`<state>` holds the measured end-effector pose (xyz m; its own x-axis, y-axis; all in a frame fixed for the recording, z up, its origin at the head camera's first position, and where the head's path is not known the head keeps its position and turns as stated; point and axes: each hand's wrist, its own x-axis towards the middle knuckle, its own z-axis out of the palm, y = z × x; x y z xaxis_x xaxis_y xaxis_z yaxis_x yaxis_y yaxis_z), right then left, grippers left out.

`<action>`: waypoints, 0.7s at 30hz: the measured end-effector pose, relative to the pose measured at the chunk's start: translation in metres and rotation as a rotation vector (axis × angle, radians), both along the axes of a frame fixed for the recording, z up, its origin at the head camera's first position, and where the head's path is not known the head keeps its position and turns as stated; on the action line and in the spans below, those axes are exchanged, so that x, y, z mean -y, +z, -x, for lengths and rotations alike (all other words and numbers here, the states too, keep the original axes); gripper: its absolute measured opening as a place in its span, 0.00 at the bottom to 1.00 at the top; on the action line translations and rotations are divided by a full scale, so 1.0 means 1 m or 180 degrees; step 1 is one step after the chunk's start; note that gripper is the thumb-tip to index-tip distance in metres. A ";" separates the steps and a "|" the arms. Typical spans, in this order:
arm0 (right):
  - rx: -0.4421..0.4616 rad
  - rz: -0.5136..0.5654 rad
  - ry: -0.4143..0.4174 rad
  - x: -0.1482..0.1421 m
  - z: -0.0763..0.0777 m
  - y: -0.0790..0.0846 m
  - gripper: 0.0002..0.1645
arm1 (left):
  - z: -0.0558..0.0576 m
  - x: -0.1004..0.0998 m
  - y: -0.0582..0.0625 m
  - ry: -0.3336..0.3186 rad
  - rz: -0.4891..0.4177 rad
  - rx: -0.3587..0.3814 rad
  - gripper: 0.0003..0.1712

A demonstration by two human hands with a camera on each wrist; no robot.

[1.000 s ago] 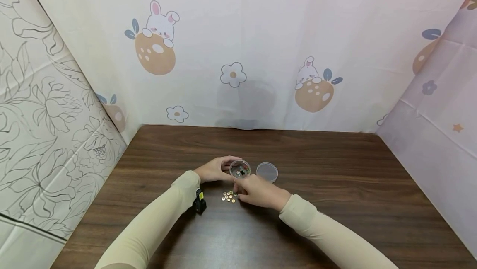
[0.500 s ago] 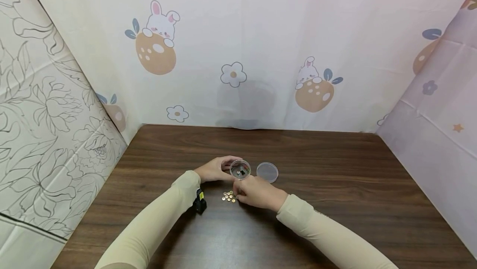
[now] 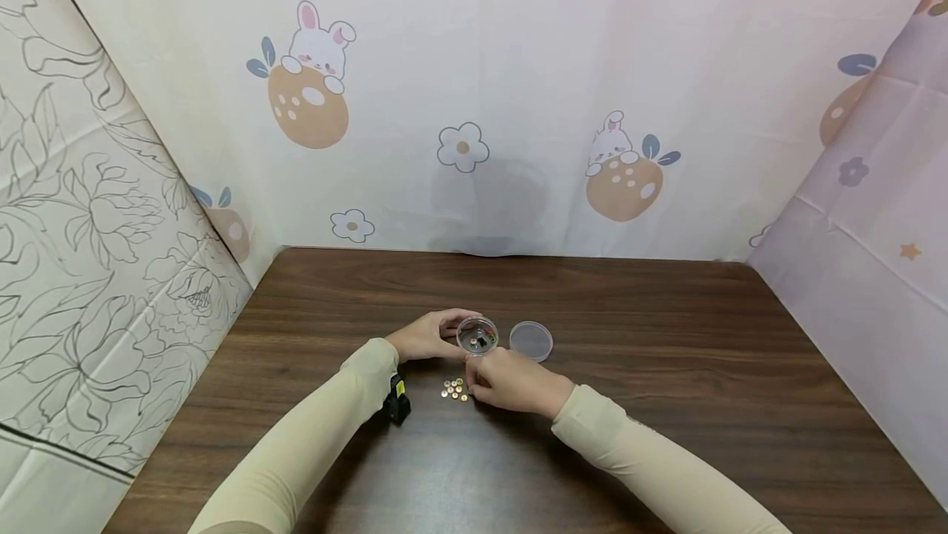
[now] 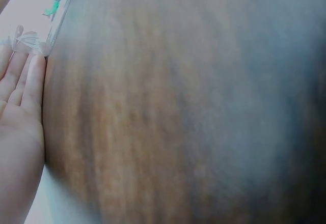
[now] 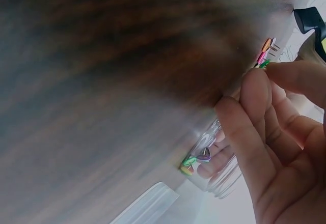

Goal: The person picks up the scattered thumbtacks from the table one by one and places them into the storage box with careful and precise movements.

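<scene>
My left hand (image 3: pixel 428 336) holds a clear round plastic jar (image 3: pixel 477 345) between thumb and fingers, its mouth facing up. Several coloured thumbtacks (image 5: pixel 189 161) lie inside the jar. Just in front of it, a small group of thumbtacks (image 3: pixel 454 391) rests on the table, gold-looking from above. In the right wrist view their points (image 5: pixel 275 47) stick up. My right hand (image 3: pixel 511 382) is at the right side of this group, thumb and index finger pinching a green thumbtack (image 5: pixel 264 64) close to the tabletop. The fingertips partly hide it.
A clear round lid (image 3: pixel 531 341) lies flat to the right of the jar, behind my right hand. A black wrist camera (image 3: pixel 397 402) sits under my left wrist. Patterned cloth (image 3: pixel 400 172) hangs behind the brown wooden table (image 3: pixel 629 304).
The right hand's fingers have drawn in over the thumbtack at the right of the group, which showed a second ago. The left hand and jar have stayed put.
</scene>
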<state>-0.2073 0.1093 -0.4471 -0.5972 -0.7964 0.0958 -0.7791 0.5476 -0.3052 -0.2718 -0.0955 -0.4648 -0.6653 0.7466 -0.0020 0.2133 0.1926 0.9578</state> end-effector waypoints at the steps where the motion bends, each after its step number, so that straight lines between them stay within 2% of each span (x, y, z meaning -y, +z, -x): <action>1: 0.0027 0.0008 -0.0002 0.000 0.000 0.000 0.09 | 0.000 0.000 0.000 -0.0001 0.0005 -0.0003 0.42; 11: 0.0260 0.0142 -0.0012 -0.006 0.005 0.004 0.05 | -0.001 -0.001 0.002 -0.0008 0.0054 -0.0026 0.43; 21: 0.0200 0.0357 -0.0353 -0.013 0.013 0.021 0.04 | -0.001 -0.001 0.000 0.0164 0.0188 0.0076 0.44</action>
<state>-0.2203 0.1227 -0.4261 -0.6883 -0.7117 0.1402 -0.6934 0.5888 -0.4154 -0.2709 -0.0941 -0.4651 -0.7021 0.7094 -0.0613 0.1789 0.2591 0.9491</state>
